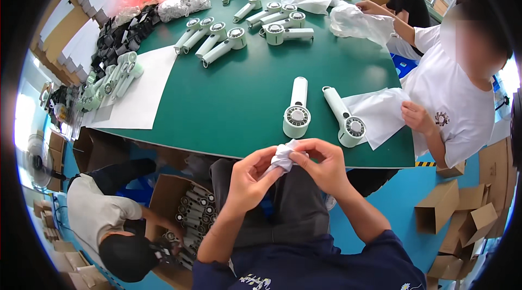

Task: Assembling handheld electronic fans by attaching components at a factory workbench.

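Both hands [288, 173] around crumpled white bag [283, 156]

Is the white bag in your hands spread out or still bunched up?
Bunched up. The white bag is a crumpled wad pinched between the left hand and right hand, above the lap.

Both hands, left [247, 178] and right [323, 165], pinch a crumpled white bag of thin, soft film [283, 157]. At twelve o'clock, two pale green handheld fans of smooth, faintly glossy plastic [297, 110] lie on the matt dark green worktop [244, 89]. At four o'clock stand matt brown cardboard boxes [437, 208].
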The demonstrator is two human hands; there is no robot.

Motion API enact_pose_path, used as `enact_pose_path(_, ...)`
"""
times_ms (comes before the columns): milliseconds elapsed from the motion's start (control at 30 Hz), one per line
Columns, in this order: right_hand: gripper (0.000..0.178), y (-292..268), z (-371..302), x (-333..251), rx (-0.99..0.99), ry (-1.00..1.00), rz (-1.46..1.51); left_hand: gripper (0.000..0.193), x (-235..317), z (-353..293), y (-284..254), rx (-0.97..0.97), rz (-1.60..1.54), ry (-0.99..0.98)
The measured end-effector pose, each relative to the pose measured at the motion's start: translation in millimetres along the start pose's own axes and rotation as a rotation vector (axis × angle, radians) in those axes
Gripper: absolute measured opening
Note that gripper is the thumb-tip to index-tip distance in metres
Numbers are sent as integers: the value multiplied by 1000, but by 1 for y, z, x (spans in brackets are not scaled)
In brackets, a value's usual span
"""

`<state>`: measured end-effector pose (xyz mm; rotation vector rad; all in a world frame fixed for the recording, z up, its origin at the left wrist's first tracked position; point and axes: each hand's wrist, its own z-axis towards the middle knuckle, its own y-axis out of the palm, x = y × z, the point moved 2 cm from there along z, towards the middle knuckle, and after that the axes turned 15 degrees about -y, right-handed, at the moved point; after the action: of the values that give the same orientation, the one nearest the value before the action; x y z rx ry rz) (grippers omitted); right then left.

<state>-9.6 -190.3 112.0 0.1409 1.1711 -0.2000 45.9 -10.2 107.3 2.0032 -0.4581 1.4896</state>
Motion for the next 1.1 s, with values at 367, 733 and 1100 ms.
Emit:
enact_pose_path(367, 25, 12, 7, -28, -301, -620, -978, 25, -18, 1, 2, 332, 158, 139)
enact_pose_path(733, 17, 4, 28, -34, -412, -384, -614, 23, -7, -8, 3, 472, 350, 250)
enact_pose_path(1100, 9, 25, 19, -22, -131, -196, -360, 25, -17, -6, 0, 407, 152, 197)
